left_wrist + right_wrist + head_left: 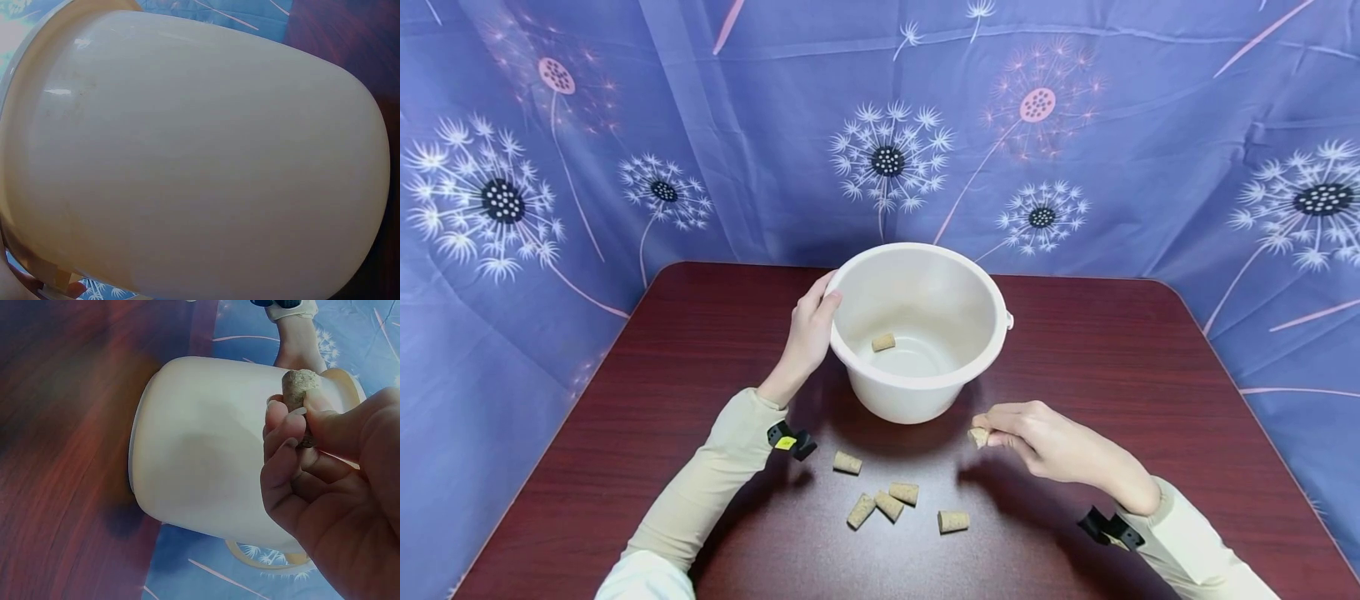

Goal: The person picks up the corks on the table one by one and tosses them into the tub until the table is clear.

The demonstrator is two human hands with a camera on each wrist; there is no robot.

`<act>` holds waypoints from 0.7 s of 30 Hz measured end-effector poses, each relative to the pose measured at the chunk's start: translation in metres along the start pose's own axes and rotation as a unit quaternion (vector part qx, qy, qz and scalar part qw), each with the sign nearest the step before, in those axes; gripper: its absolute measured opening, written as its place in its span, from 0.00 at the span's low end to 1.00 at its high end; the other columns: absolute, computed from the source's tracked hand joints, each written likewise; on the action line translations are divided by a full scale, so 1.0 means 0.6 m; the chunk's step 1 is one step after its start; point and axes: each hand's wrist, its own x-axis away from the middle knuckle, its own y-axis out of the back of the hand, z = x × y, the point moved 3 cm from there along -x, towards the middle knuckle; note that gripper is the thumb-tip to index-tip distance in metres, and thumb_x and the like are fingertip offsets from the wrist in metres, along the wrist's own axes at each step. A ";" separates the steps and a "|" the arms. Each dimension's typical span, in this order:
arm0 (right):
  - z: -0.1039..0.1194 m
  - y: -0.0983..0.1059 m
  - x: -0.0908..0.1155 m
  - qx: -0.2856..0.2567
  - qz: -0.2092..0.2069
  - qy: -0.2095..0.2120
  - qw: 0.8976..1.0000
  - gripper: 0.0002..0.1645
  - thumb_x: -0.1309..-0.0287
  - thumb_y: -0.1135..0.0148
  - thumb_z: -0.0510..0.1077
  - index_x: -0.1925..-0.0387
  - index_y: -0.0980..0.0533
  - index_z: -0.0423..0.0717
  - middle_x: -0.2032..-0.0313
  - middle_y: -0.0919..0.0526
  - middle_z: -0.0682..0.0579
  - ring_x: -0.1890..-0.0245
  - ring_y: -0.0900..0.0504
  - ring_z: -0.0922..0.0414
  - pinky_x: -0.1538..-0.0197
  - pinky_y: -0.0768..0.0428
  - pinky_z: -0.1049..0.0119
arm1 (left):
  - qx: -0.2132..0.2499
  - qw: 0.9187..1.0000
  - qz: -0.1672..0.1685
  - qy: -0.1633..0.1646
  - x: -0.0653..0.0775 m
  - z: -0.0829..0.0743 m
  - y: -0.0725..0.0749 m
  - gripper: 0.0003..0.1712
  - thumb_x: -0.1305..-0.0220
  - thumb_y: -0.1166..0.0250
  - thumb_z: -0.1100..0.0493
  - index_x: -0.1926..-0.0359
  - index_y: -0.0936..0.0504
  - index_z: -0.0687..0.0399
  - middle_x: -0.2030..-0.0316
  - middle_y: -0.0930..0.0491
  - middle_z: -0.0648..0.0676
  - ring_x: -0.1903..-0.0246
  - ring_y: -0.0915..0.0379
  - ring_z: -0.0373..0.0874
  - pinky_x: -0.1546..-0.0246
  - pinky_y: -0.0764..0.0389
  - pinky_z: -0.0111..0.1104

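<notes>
A white plastic bucket stands on the table, its mouth facing up. My left hand grips the rim on its left side; in the left wrist view the bucket's wall fills most of the picture, and most of that hand is out of sight. Inside the bucket lies one cork stopper. In front and to the right of the bucket, my right hand pinches another cork stopper between thumb and fingers, above the tabletop. Several more tapered corks lie on the table between my forearms.
The dark red wooden table has rounded far corners. A blue cloth with dandelion prints hangs behind it and at both sides. A small handle lug sticks out from the bucket's right rim. Each wrist wears a black camera mount.
</notes>
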 end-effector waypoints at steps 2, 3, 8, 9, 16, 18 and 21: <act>0.000 -0.001 0.000 -0.002 -0.002 0.000 1.000 0.11 0.43 0.39 0.32 0.59 0.23 0.46 0.70 0.23 0.59 0.70 0.24 0.68 0.62 0.25 0.80 | 0.002 1.000 0.002 -0.001 0.000 0.000 0.000 0.25 0.29 0.53 0.57 0.33 0.30 0.55 0.39 0.26 0.60 0.43 0.26 0.54 0.41 0.26 0.45; -0.001 -0.002 -0.001 -0.004 -0.002 0.000 1.000 0.11 0.43 0.39 0.32 0.59 0.23 0.46 0.70 0.23 0.59 0.70 0.24 0.68 0.62 0.26 0.80 | 0.002 1.000 0.003 -0.001 0.000 0.000 0.000 0.25 0.29 0.53 0.57 0.33 0.30 0.55 0.38 0.26 0.60 0.43 0.26 0.54 0.42 0.26 0.45; -0.003 -0.004 -0.002 -0.011 0.000 -0.007 1.000 0.10 0.43 0.38 0.32 0.61 0.24 0.47 0.71 0.25 0.60 0.71 0.26 0.66 0.62 0.28 0.83 | 0.005 1.000 0.003 -0.002 0.000 0.002 0.000 0.25 0.29 0.53 0.58 0.33 0.30 0.55 0.39 0.25 0.60 0.44 0.25 0.54 0.43 0.25 0.45; -0.003 -0.004 -0.003 -0.010 0.002 -0.010 1.000 0.10 0.43 0.38 0.31 0.62 0.24 0.47 0.71 0.26 0.60 0.71 0.26 0.67 0.62 0.29 0.84 | 0.005 1.000 0.002 -0.001 0.000 0.002 0.000 0.25 0.29 0.53 0.58 0.33 0.30 0.55 0.39 0.25 0.60 0.44 0.25 0.55 0.43 0.25 0.45; -0.005 -0.002 -0.003 -0.009 0.010 -0.023 1.000 0.10 0.45 0.37 0.31 0.63 0.24 0.47 0.71 0.26 0.62 0.70 0.28 0.71 0.62 0.28 0.84 | 0.003 1.000 0.001 -0.001 0.000 0.001 0.001 0.25 0.29 0.53 0.58 0.33 0.30 0.55 0.39 0.25 0.60 0.44 0.25 0.54 0.43 0.25 0.46; -0.005 -0.001 -0.004 -0.008 0.005 -0.022 1.000 0.10 0.45 0.37 0.31 0.63 0.23 0.47 0.70 0.26 0.63 0.70 0.27 0.71 0.62 0.28 0.83 | 0.005 1.000 0.001 -0.001 0.000 0.002 0.001 0.25 0.29 0.53 0.58 0.33 0.30 0.55 0.39 0.25 0.60 0.45 0.25 0.55 0.43 0.25 0.46; -0.004 0.001 -0.004 -0.008 -0.002 -0.015 1.000 0.11 0.44 0.38 0.31 0.62 0.24 0.49 0.70 0.26 0.63 0.69 0.26 0.70 0.61 0.27 0.83 | 0.003 1.000 0.001 0.000 -0.001 0.003 0.000 0.25 0.29 0.53 0.57 0.34 0.30 0.55 0.39 0.25 0.60 0.44 0.25 0.55 0.43 0.25 0.46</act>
